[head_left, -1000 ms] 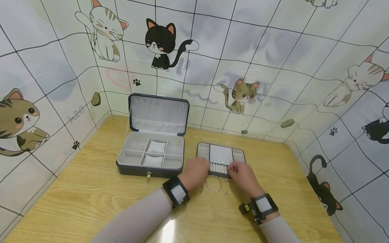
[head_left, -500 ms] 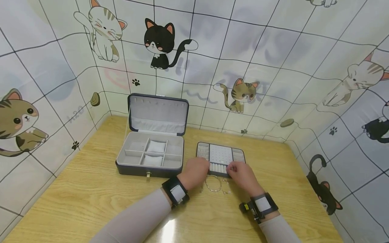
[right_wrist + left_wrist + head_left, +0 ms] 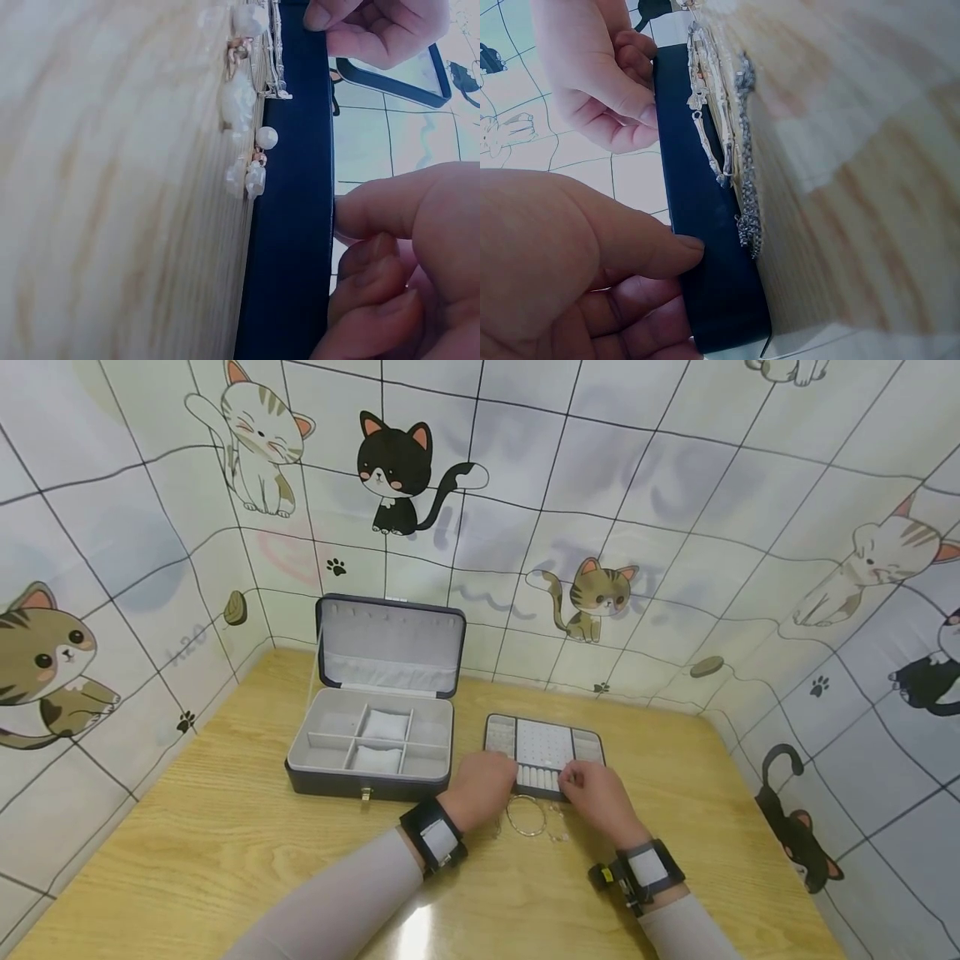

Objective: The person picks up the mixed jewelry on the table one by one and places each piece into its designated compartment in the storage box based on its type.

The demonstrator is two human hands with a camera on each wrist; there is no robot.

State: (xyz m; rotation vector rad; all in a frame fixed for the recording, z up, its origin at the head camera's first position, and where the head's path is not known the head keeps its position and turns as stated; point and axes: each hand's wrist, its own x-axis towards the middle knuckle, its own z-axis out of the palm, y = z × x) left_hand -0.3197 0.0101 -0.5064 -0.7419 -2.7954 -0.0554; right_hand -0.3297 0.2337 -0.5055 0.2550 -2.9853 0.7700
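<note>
A dark-edged jewelry tray (image 3: 545,743) with ring rolls (image 3: 537,777) along its front lies on the table. My left hand (image 3: 480,789) grips its front left corner; in the left wrist view the thumb (image 3: 688,251) presses the dark front wall. At the right end of the ring rolls is my right hand (image 3: 600,797), fingers curled and thumb tip (image 3: 349,214) over the upper edge. What lies between those fingertips is hidden. Before the tray are a gold-coloured bangle (image 3: 527,835), pearl earrings (image 3: 255,176) and a silvery chain (image 3: 748,165).
An open dark jewelry box (image 3: 330,782) stands left of the tray, its lid (image 3: 390,643) raised. Small white cushions (image 3: 386,725) sit in two compartments. A cat-printed curtain (image 3: 510,468) hangs behind and around the wooden table (image 3: 262,827).
Both hands stay at the tray's front, with hardly any movement. The head view has shifted very slightly. Tray, box and loose jewelry keep their places.
</note>
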